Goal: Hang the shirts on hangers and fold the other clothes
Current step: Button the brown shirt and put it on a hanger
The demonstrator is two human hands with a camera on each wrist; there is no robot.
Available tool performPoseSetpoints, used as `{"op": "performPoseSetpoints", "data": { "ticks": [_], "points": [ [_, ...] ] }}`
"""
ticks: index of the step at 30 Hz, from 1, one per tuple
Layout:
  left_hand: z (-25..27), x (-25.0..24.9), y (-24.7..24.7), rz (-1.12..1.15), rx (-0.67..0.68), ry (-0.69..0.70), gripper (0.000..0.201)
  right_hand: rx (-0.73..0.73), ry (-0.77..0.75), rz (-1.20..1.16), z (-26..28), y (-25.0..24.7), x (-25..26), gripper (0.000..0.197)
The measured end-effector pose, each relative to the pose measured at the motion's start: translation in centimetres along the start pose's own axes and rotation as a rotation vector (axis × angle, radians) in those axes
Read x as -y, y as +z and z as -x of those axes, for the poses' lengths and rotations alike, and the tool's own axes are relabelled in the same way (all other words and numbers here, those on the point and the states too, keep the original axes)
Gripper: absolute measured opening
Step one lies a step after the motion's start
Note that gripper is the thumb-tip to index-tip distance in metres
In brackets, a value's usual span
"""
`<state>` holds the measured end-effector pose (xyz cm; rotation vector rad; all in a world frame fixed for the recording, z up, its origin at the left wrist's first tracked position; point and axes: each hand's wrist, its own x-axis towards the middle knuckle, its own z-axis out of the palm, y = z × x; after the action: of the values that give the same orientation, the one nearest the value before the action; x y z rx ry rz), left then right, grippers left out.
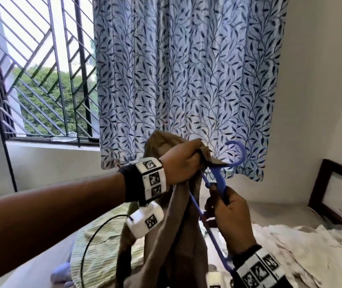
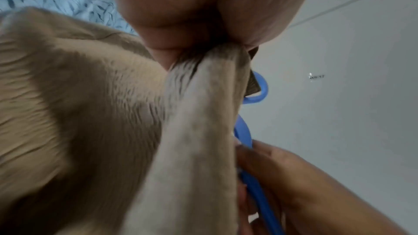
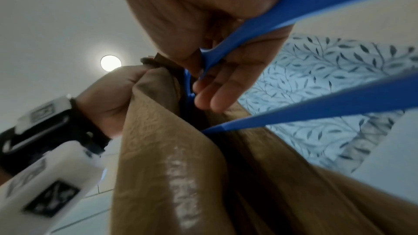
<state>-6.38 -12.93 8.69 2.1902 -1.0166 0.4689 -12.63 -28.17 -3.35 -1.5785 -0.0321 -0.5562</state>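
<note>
We see the main risk at the collar: our left hand (image 1: 181, 163) has the brown shirt (image 1: 178, 229) bunched tight at its top, and if that wad stays closed, the blue hanger (image 1: 220, 179) cannot slip its shoulder inside and may simply ride up the outside of the cloth. The hanger is also tilted steeply, hook (image 1: 237, 151) up near the leaf-print curtain (image 1: 186, 80), so its lower end could snag a fold and drag the fabric off our grip. Should the left fingers loosen, we judge the shirt would drop onto the bed (image 1: 274, 213), among the white clothes (image 1: 311, 250) and the green striped cloth (image 1: 105, 242) lying there.

Our left arm reaches across from the left, wrist roughly level, fingers curled hard around the gathered collar; the shirt hangs from that fist above the bed. Our right hand (image 1: 231, 217) sits lower and to the right, knuckles toward us, clamped around the hanger's neck just below the hook. In the right wrist view the fingers (image 3: 217, 99) point down beside the cloth, touching it, while one hanger bar runs into the shirt's folds
</note>
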Motion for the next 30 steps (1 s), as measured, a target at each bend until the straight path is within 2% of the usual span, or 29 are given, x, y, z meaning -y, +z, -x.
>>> {"op": "performPoseSetpoints", "data": {
  "ticks": [3, 4, 6, 7, 9, 12, 14, 17, 20, 23, 25, 26, 27, 28, 29, 30],
  "points": [
    [3.0, 0.8, -1.3, -0.177, 0.110, 0.038, 0.004, -0.061, 0.007, -0.127, 0.4, 0.5, 0.0, 0.022],
    [3.6, 1.1, -2.2, -0.233, 0.108, 0.020, 0.005, -0.092, 0.005, -0.149, 0.6, 0.3, -0.1, 0.024],
    [3.7, 2.4, -4.5, -0.293, 0.009, -0.055, 0.018, -0.123, -0.008, -0.088, 1.2, -0.8, -0.5, 0.033],
    [3.3, 3.0, -5.8, -0.313, -0.070, -0.083, 0.026, -0.097, -0.011, -0.017, 1.5, -1.6, -0.6, 0.037],
    [2.1, 4.3, -8.6, -0.352, -0.190, -0.131, 0.039, 0.063, -0.006, 0.106, 2.4, -2.8, -0.4, 0.040],
    [1.3, 5.0, -10.8, -0.392, -0.159, -0.187, 0.043, 0.285, 0.045, 0.134, 3.4, -3.1, 1.0, 0.036],
    [1.7, 4.9, -10.2, -0.359, -0.079, -0.177, 0.036, 0.300, 0.042, 0.128, 3.4, -2.3, 1.6, 0.028],
    [3.1, 3.8, -7.8, -0.376, 0.001, -0.112, 0.032, 0.207, 0.003, 0.110, 2.9, -0.4, 1.6, 0.025],
    [3.9, 2.5, -6.5, -0.290, -0.074, -0.084, 0.026, 0.098, -0.028, 0.103, 2.1, 1.8, 0.4, 0.031],
    [5.1, 0.2, -5.3, -0.189, -0.103, -0.054, 0.021, 0.089, -0.073, 0.158, 2.1, 4.2, -0.8, 0.030],
    [6.1, -1.8, -3.6, -0.186, -0.030, -0.002, 0.011, 0.128, 0.001, 0.023, 2.5, 6.1, -0.8, 0.015],
    [6.5, -2.6, -3.0, -0.174, 0.001, 0.021, 0.002, 0.214, 0.037, -0.112, 2.7, 6.9, -0.3, 0.014],
    [6.9, -3.3, -2.6, -0.162, 0.015, 0.031, 0.006, 0.236, 0.025, -0.292, 2.9, 7.6, 0.2, 0.021],
    [7.0, -3.5, -2.5, -0.143, 0.032, 0.043, 0.009, 0.112, 0.021, -0.399, 2.6, 7.6, 0.9, 0.029],
    [7.1, -3.7, -2.8, -0.140, 0.053, 0.043, 0.007, 0.069, -0.011, -0.447, 2.3, 7.2, 0.9, 0.032],
    [7.0, -3.5, -3.4, -0.153, 0.057, 0.056, 0.008, 0.090, -0.095, -0.371, 2.6, 6.9, 0.9, 0.025]
  ]
}}
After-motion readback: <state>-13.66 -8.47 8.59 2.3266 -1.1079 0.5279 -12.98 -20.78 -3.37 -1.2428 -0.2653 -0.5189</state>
